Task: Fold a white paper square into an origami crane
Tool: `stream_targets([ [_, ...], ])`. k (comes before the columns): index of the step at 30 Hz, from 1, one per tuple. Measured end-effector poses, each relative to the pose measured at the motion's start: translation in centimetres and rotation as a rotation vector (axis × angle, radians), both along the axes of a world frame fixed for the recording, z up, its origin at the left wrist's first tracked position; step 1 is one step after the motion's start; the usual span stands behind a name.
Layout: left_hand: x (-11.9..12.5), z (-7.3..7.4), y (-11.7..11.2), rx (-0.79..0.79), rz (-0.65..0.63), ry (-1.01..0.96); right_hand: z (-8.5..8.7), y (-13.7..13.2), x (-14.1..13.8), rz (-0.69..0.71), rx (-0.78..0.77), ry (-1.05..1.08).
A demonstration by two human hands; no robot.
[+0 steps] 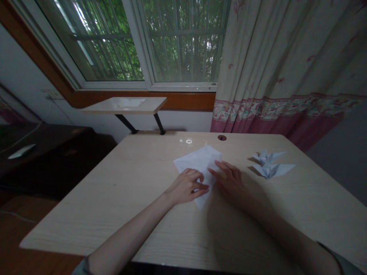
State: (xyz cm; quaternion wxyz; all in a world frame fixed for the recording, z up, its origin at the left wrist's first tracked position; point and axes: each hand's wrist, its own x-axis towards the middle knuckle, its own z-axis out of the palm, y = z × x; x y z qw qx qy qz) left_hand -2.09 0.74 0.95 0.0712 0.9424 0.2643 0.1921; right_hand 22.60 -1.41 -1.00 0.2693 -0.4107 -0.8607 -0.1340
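A white sheet of paper lies on the desk, with a flap folded over along its right side. My left hand rests on its lower middle, fingers curled and the thumb and forefinger tips near the lower part of the fold. On the right edge, my right hand has its thumb and fingertips at the folded flap. Part of the paper is hidden under both hands. To the right of my right hand, two folded paper cranes stand close together, one behind the other.
The light wood desk has a cable hole near its back edge. A small raised shelf at the back left carries some white paper. Behind are a barred window and a curtain. A dark table stands at left.
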Motion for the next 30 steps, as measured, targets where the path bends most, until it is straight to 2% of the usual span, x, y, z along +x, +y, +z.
stream_targets([
  [7, -0.5, 0.4, 0.2, 0.112, 0.067, -0.054, -0.5, 0.0, -0.2, -0.038, 0.000, 0.009],
  [16, -0.4, 0.5, -0.1, 0.212, -0.008, -0.229, -0.1, 0.1, 0.4, -0.025, 0.042, 0.042],
  [22, -0.6, 0.2, 0.0, 0.240, 0.006, -0.258, 0.5, -0.1, 0.6, 0.039, 0.008, 0.047],
  [30, -0.4, -0.1, 0.2, 0.207, 0.055, -0.254, 0.2, -0.2, 0.7, 0.079, -0.025, 0.158],
])
